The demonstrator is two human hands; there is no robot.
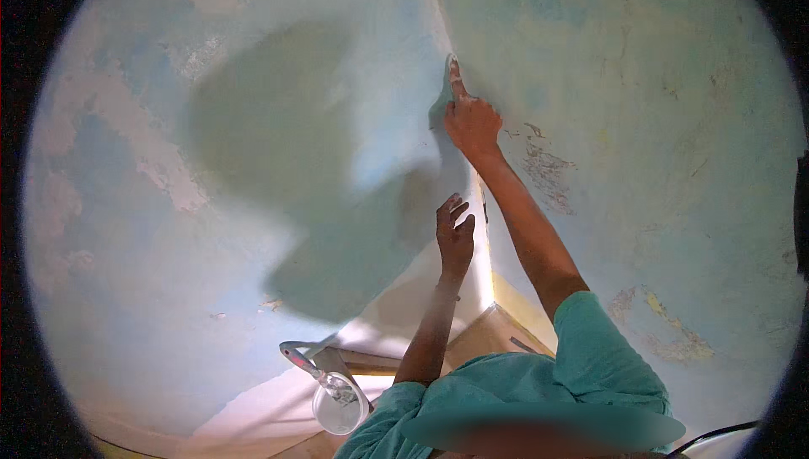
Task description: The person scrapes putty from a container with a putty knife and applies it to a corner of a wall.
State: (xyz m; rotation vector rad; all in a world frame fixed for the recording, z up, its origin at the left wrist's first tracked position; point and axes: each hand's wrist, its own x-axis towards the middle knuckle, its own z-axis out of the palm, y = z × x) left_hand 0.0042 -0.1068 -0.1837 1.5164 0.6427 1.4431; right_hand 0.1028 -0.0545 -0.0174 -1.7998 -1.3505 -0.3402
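Note:
My right hand [474, 126] reaches up to the corner where two walls meet. Its index finger is stretched out, smeared with white paste, the tip touching the corner seam [436, 6]; the other fingers are folded in and hold nothing. Lower down, my left hand [455, 240] is raised near the corner with loosely bent, spread fingers and nothing in them. White residue marks its fingertips. At the lower left is a white tub [340, 415]. A putty knife with a grey and red handle [301, 358] leans in it, its blade coated in white paste.
Patchy blue-green paint covers the left wall [109, 173] and the right wall [674, 122], with peeled spots [548, 168] on the right one. A wooden edge [371, 365] lies by the tub. A dark cable [716, 434] curves at lower right. My shadow falls across the left wall.

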